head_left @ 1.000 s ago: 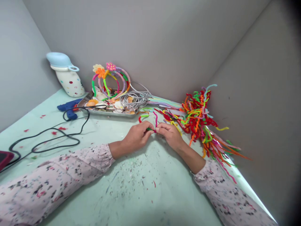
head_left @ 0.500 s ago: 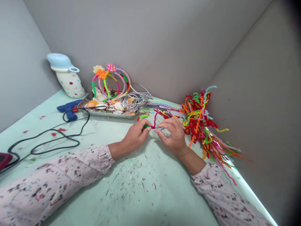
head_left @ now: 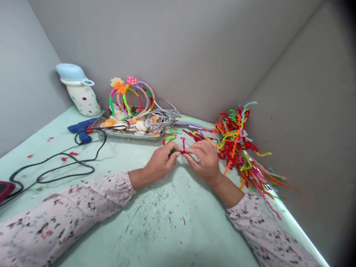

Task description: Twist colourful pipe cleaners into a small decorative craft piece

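We log fingers [head_left: 174, 155] gripping the pipe cleaner [head_left: 182, 151]: left hand [head_left: 161, 163] at its 9 o'clock, right hand [head_left: 205, 160] at 3, tail toward 12.

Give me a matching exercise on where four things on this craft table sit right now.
Things:
1. glue gun
2. pink pipe cleaner
3. loose pipe cleaner pile
4. flower headbands

Places:
A. standing in the metal tray
B. against the right wall
C. pinched between the left hand and right hand
D. on the table, left of the tray

Pairs: 1-D, 2-C, 3-B, 4-A.
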{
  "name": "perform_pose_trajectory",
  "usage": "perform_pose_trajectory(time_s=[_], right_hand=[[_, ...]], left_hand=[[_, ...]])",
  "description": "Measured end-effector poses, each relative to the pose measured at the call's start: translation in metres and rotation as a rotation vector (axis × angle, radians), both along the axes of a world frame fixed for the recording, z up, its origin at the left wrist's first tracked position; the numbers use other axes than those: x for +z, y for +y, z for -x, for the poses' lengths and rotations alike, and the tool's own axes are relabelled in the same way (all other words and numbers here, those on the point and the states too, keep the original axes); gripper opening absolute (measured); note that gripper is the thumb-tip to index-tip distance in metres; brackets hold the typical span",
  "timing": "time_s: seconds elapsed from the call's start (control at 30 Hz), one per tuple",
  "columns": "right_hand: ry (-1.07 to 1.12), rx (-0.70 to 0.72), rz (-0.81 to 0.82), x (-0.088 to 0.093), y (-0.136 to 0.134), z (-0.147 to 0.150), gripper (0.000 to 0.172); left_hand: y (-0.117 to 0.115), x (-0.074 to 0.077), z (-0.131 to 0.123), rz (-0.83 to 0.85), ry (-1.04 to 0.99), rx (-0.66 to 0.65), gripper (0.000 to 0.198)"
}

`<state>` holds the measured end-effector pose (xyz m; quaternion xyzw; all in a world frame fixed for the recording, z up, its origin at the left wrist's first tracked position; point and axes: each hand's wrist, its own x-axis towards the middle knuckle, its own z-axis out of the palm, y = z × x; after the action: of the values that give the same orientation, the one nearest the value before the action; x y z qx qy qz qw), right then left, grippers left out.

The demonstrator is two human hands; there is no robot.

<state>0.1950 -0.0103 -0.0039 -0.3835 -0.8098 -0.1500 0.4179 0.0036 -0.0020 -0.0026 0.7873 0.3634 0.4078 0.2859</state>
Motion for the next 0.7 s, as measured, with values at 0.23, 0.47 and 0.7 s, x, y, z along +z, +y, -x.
perform_pose_trajectory(time_s=[0.23, 0.47, 0.7], right_hand=[[-0.009, 0.007, 0.011, 0.0026, -0.0014, 0.0010, 0.006], [-0.034, 0.019, 0.034, 0.0045, -0.0029, 0.0027, 0.005], [-0.065, 0.025, 0.086, 0.0032, -0.0026, 0.0022, 0.006]], left_hand=[[0.0000, -0.0004, 0.0007, -0.014, 0.006, -0.008, 0.011], [-0.0021, 0.0011, 0.0012, -0.039, 0.034, 0.006, 0.012], [-0.0042, 0.0041, 0.0012, -0.070, 0.051, -0.006, 0.012]])
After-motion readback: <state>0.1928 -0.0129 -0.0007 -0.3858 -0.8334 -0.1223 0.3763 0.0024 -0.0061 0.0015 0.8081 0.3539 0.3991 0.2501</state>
